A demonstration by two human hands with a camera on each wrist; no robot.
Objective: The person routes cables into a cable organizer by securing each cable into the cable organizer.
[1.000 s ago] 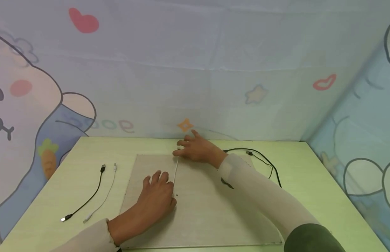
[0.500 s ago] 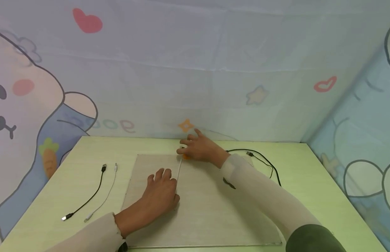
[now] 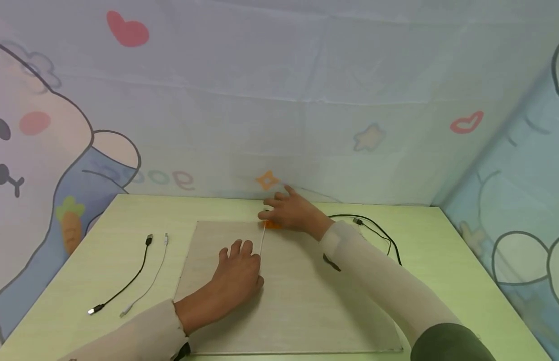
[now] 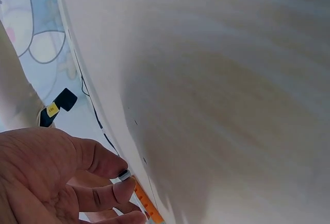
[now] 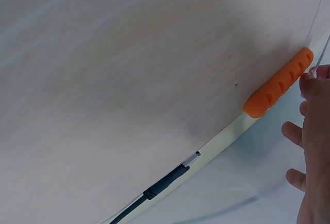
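Note:
A thin white cable (image 3: 263, 239) runs taut between my hands, over the pale board (image 3: 324, 301). My left hand (image 3: 236, 281) is above the board's left half; in the left wrist view its thumb and forefinger pinch a small dark-and-silver connector (image 4: 124, 174). At the board's far edge my right hand (image 3: 292, 210) pinches the cable's other end, as the right wrist view shows. Beside those fingers lies an orange cable holder (image 5: 278, 85) with a row of notches. In the head view the right hand hides part of the holder (image 3: 273, 224).
Left of the board lie a short black USB cable (image 3: 131, 282) and a short white cable (image 3: 149, 287). Black cables (image 3: 388, 233) curve behind the right sleeve; one plug (image 5: 175, 177) rests by the board's edge. A printed cloth (image 3: 306, 100) hangs behind the table.
Both hands have shifted slightly right, carrying the white cable along. More of the orange holder now shows beneath the right hand.

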